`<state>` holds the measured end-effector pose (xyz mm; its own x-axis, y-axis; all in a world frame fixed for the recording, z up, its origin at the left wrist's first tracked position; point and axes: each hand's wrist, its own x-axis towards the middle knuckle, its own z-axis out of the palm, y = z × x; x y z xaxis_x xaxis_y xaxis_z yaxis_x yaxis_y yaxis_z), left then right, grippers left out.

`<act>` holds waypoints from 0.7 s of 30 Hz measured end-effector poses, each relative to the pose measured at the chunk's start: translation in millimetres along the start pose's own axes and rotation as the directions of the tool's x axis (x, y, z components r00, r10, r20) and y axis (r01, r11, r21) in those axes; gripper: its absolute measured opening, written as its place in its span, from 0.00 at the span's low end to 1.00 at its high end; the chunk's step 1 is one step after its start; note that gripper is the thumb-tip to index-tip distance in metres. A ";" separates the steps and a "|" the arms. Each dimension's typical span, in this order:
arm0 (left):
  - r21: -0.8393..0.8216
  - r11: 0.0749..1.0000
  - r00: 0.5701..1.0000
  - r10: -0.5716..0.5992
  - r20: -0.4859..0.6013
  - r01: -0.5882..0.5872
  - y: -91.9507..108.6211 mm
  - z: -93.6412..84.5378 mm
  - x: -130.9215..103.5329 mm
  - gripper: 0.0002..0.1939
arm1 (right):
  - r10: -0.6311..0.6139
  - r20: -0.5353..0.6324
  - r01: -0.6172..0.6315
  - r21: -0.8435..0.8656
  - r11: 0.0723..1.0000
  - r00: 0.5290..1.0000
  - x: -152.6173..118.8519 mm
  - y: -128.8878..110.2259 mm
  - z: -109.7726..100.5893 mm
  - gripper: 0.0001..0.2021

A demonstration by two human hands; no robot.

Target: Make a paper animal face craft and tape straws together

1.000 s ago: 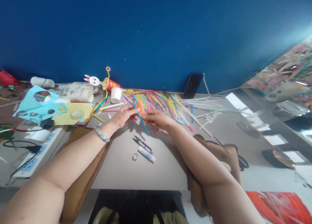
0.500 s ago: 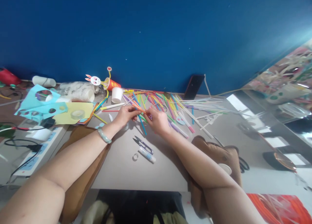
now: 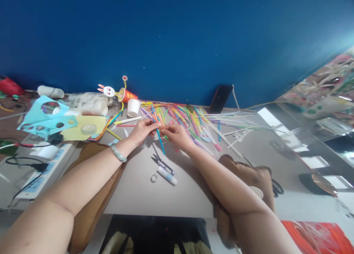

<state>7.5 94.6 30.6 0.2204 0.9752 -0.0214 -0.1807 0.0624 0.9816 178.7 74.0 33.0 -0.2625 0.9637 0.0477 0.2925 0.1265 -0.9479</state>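
Observation:
My left hand [image 3: 143, 131], a pale green bangle on its wrist, pinches an orange pipe cleaner [image 3: 161, 118] and a blue pipe cleaner [image 3: 160, 141] where they cross. The orange one is bent, its two ends pointing up and away. The blue one slants down toward me below my fingers. Close against the left fingertips, my right hand [image 3: 178, 135] is closed on the orange pipe cleaner; the exact grip is partly hidden. Nearer me on the table lie black thread snips [image 3: 163, 164], a glue stick [image 3: 167, 176] and its clear cap [image 3: 153, 178].
Many coloured sticks [image 3: 190, 121] lie behind my hands. A white paper cup [image 3: 133, 108] and a red cup [image 3: 128, 95] with a rabbit face stand at the back left. A phone [image 3: 220, 99] leans against the blue wall [image 3: 177, 44]. A power strip [image 3: 45, 173] is at left.
The orange pipe cleaner, earlier stretched sideways between my hands, now stands bent upward at the crossing. My right hand has turned and lowered slightly; my left hand has barely moved.

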 end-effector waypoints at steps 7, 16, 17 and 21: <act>0.003 1.000 1.000 -0.010 -0.021 0.010 -0.8 -2.6 0.6 0.20 | 0.111 0.034 -0.115 0.164 0.980 0.993 4.1 -1.0 -5.2 0.18; 0.013 1.000 1.000 -0.018 -0.021 0.019 -0.4 -2.7 0.1 0.20 | 0.127 -0.145 -0.124 0.025 0.992 0.981 8.4 -4.4 -16.9 0.19; 0.017 1.000 1.000 -0.016 -0.020 0.016 0.2 -2.8 -0.3 0.20 | 0.131 -0.083 -0.128 0.042 0.991 0.988 6.7 -6.3 -15.5 0.19; 0.045 0.999 1.000 -0.001 0.003 0.000 2.1 -2.7 -1.8 0.20 | 0.152 0.168 -0.168 0.085 0.982 0.974 0.5 -12.3 -8.8 0.20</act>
<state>4.1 93.6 32.2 0.2231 0.9746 -0.0214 -0.1371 0.0531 0.9891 183.1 75.0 47.4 -0.3656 0.9185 -0.1504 0.2528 -0.0575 -0.9658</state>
